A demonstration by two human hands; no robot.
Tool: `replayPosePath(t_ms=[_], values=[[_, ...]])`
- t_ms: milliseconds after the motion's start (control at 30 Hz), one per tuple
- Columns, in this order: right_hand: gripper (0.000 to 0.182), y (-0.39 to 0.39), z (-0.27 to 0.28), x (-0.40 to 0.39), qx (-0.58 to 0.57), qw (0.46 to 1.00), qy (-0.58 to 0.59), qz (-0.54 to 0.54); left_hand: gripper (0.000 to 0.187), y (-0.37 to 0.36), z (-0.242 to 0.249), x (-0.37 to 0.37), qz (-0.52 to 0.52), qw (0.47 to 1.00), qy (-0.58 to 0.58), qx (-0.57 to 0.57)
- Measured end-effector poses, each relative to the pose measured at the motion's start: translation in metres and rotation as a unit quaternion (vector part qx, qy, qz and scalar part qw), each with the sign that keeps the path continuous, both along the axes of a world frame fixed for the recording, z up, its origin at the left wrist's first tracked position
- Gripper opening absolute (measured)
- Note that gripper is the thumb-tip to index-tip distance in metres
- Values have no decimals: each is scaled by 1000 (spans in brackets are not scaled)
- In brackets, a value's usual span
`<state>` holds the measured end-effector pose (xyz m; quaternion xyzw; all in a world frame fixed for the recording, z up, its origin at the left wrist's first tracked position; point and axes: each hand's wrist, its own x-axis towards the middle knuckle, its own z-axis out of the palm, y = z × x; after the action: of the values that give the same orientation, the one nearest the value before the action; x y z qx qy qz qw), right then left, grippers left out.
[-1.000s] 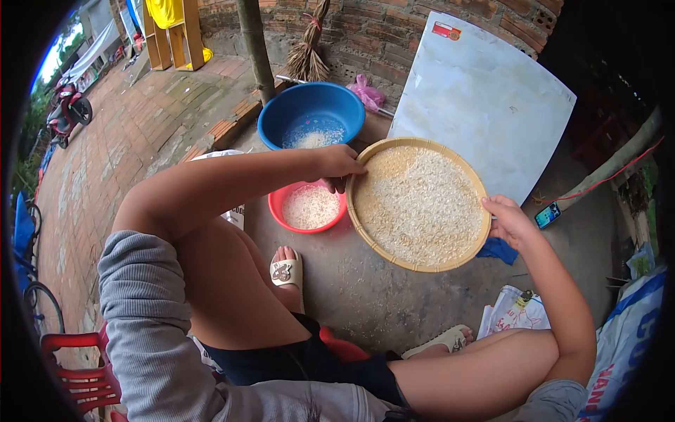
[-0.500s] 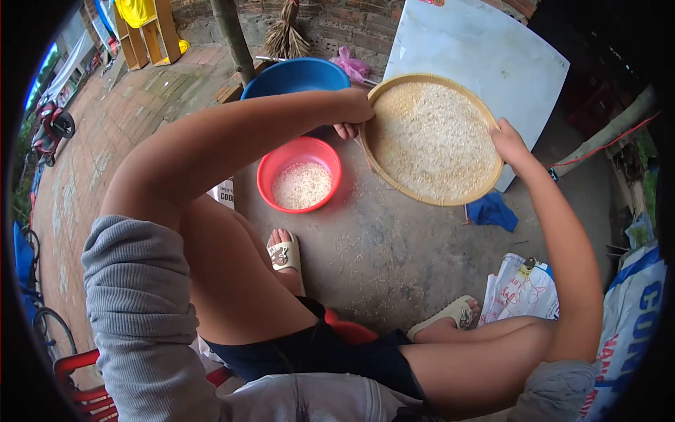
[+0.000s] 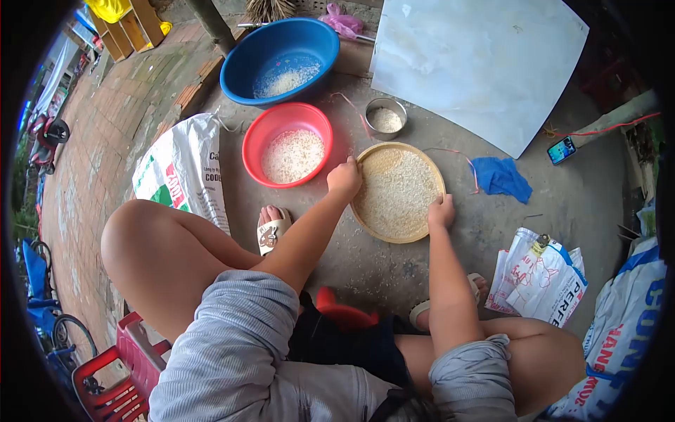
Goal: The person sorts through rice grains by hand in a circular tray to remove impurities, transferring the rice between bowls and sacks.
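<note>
Between my hands is a round woven winnowing tray (image 3: 377, 231) with a spread of pale grain (image 3: 404, 193), more yellowish towards its upper left. My left hand (image 3: 344, 178) grips the rim on the left, fingers wrapped round it. On the opposite side my right hand (image 3: 441, 212) is closed on the rim, lower down. Just left of the tray stands a red basin (image 3: 252, 153) with grain in it. Above the tray, a small metal bowl (image 3: 386, 132) also contains grain. Farther back sits a blue basin (image 3: 239, 74) with some grain on its bottom.
A white printed sack (image 3: 186, 165) lies left of the red basin. A large pale board (image 3: 478, 63) leans at the back right. Blue cloth (image 3: 502, 178) and a phone (image 3: 561, 150) are to the right. Folded sacks (image 3: 538, 278) lie near my right knee; red plastic chairs (image 3: 112, 376) stand lower left.
The winnowing tray has come down and nearer to me, from a raised position, still in both hands. The metal bowl and more of the blue basin now show.
</note>
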<state>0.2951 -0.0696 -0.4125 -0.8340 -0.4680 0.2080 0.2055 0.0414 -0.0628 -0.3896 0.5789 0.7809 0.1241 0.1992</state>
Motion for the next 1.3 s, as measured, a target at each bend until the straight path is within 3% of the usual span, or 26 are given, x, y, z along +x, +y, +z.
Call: replayPosePath(t_ms=[167,233,367,433,500,600,900,1000,1067,1100,1167,1300], values=[[19,8,-38,-16,47,996,67,-19,28,5,-45,-21,29,999,21,7],[23,10,-45,-21,144,989,31,34,26,7,-41,-20,40,999,13,-32],[24,9,-49,-18,198,973,50,110,42,7,-32,2,63,995,38,63],[24,9,-51,-15,193,973,51,112,52,1,-34,20,-129,965,62,220],[23,10,-52,-14,188,974,52,117,57,-16,-39,39,-272,945,13,179],[25,8,-50,-19,165,977,87,107,58,-39,-49,61,-432,889,43,146],[29,-14,-37,-31,172,980,24,100,56,-24,-50,48,-446,877,63,165],[29,-20,-25,-35,155,981,-65,101,52,-24,-49,44,-441,878,66,177],[30,-24,-12,-39,190,930,-194,246,44,-25,-50,45,-422,877,69,221],[30,-24,-15,-41,191,930,-193,246,44,-24,-49,45,-422,877,69,221],[32,-22,-23,-44,181,876,-169,414,35,-23,-46,45,-418,887,54,190],[29,-29,-17,-68,75,910,-135,385,27,-23,-40,43,-349,914,15,208]])
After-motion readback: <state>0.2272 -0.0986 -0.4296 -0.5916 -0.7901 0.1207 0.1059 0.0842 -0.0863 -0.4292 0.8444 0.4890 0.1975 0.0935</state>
